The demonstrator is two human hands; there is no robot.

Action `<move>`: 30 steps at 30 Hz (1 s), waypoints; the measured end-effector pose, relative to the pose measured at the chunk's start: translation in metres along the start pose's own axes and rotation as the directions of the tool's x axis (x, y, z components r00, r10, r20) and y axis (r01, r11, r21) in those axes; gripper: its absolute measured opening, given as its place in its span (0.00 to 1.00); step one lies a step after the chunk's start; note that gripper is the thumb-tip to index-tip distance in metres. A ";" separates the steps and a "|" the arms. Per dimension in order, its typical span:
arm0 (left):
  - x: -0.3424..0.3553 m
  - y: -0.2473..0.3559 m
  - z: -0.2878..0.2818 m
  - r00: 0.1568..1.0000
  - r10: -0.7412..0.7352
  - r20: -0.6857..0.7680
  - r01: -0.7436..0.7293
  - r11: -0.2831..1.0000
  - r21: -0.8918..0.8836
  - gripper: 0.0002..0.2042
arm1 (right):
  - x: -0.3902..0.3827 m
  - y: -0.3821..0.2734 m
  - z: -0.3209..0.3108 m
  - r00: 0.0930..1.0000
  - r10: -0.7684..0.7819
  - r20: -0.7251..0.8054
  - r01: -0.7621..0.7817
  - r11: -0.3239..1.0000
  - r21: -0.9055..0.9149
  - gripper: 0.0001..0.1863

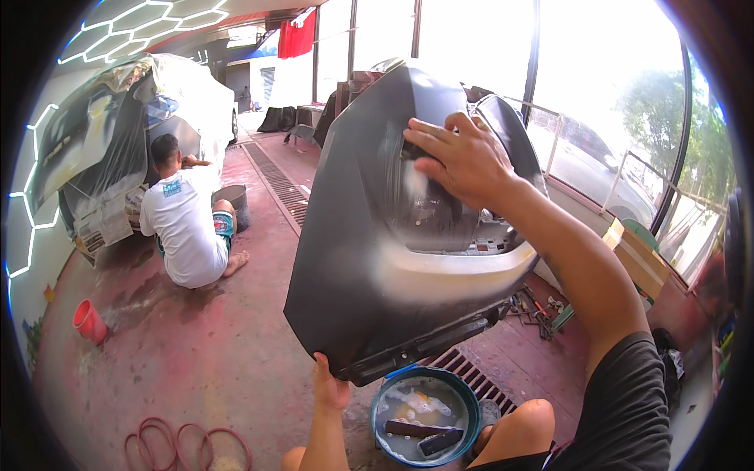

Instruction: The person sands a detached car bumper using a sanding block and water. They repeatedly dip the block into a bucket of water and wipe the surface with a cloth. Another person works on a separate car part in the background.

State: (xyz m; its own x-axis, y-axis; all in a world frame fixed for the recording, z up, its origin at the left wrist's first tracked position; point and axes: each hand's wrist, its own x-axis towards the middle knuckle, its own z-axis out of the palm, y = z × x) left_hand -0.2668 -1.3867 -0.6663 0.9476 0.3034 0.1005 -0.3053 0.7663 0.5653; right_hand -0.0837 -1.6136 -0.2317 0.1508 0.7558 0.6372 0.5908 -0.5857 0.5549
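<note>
A large dark grey car body panel (338, 228) stands tilted in front of me, with a pale, whitish band along its lower curve and a wet-looking recess in its middle. At its bottom corner my left hand (330, 386) grips the edge, the thumb on the front and the other fingers mostly hidden. My right hand (463, 157) lies against the upper part of the panel, its fingers stretched. Between thumb and fingers shows a small dark pad (410, 150), mostly covered. Below the panel, a teal bucket (377, 428) holds cloudy, foamy water and two dark blocks (440, 442).
To the left, a person (184, 224) in a white shirt sits beside a car (196, 94) partly covered with plastic and paper. A grey bucket (236, 206), a red bucket (89, 322), a coiled red hose (188, 443), a floor grate (275, 180) and scattered tools (538, 312) lie around.
</note>
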 end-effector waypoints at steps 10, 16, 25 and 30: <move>0.001 0.007 -0.005 1.000 0.004 0.025 -0.005 0.998 0.059 0.43 | -0.032 -0.015 -0.005 0.978 -0.208 -0.006 0.207 0.978 -0.022 0.33; 0.001 0.009 -0.006 1.000 0.014 0.004 -0.014 1.000 0.023 0.44 | -0.072 -0.047 -0.001 0.972 -0.233 -0.019 0.233 0.972 0.023 0.33; 0.004 0.006 -0.015 1.000 -0.009 0.030 0.008 0.999 0.041 0.45 | -0.075 -0.024 0.010 0.948 -0.289 -0.131 0.281 0.957 -0.076 0.32; 0.003 0.004 -0.006 0.999 -0.007 0.038 0.005 0.999 0.045 0.45 | -0.061 0.000 0.011 0.938 -0.323 -0.126 0.321 0.946 -0.039 0.30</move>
State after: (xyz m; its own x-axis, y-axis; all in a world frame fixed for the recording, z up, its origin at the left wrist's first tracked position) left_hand -0.2661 -1.3795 -0.6693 0.9526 0.2763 0.1273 -0.2956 0.7419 0.6018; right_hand -0.0837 -1.6565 -0.2765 -0.1492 0.8612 0.4859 0.5764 -0.3235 0.7504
